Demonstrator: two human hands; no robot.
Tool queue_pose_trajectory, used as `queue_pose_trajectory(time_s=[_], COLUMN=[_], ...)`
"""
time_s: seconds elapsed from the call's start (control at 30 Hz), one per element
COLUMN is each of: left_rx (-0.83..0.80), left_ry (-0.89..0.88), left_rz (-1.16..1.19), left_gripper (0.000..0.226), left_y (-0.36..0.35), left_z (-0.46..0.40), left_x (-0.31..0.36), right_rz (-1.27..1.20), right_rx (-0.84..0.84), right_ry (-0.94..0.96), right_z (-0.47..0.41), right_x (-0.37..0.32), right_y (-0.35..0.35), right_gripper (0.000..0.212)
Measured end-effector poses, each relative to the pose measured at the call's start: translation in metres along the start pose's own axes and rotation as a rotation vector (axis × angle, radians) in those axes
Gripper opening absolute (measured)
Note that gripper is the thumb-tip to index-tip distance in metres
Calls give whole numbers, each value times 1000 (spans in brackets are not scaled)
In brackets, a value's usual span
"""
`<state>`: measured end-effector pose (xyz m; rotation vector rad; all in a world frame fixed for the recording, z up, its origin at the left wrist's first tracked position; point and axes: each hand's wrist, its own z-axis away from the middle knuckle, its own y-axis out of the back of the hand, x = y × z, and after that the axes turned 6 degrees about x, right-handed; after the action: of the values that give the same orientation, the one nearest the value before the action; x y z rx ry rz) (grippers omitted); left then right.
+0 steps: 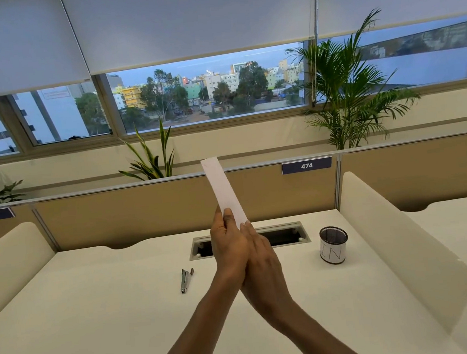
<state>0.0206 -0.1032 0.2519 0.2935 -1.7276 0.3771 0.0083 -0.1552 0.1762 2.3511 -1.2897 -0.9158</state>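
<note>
A long, narrow strip of folded white paper (223,189) stands tilted up in the air above the middle of the desk. My left hand (227,248) pinches its lower end, with the thumb lying on the front of the strip. My right hand (260,259) lies flat against the left one, its straight fingers reaching up to the strip's bottom edge; its thumb is hidden. A small metal stapler (186,280) lies on the white desk (103,315), left of my hands.
A black mesh cup (333,245) with a white label stands at the right. An open cable slot (285,235) sits behind my hands. Cream side dividers (402,246) flank the desk, and a tan partition (145,210) closes its back edge.
</note>
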Motion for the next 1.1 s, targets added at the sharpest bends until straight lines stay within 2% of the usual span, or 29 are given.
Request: queue_pose_trajectory(time_s=[0.2,0.3,0.4,0.53,0.6,0.8,0.93,1.03,1.1], left_rx=[-25,-134,-184,-109,-26,182,139,117,115], left_ry=[-40,-133,-103,-100,-54,229,260,240,203], left_rz=[-68,-69,-93,-151,-195,-216,-162,-154,-160], left_gripper=[44,62,76,56,54,57,39,46,40], left_y=[-7,-8,-5,10,18,42,53,58,59], left_z=[19,24,17,1,-4,-17,-13,-6,-1], left_x=[4,1,-6,-25,-32,-51,-67,-79,-84], right_rz=[-11,-93,-273,-402,-490,-768,-875,-1004,-1028], right_rx=[57,78,119,64,24,-73,-123,-120,-124], right_ry=[-29,-74,-180,-276,-311,-417,-499,-570,-587], right_z=[-2,-8,-16,-19,-20,-25,-28,-32,-34], right_x=[11,14,18,35,44,57,70,79,87], right_y=[12,23,34,39,43,57,58,57,56], right_gripper=[47,37,39,26,20,9,14,20,22])
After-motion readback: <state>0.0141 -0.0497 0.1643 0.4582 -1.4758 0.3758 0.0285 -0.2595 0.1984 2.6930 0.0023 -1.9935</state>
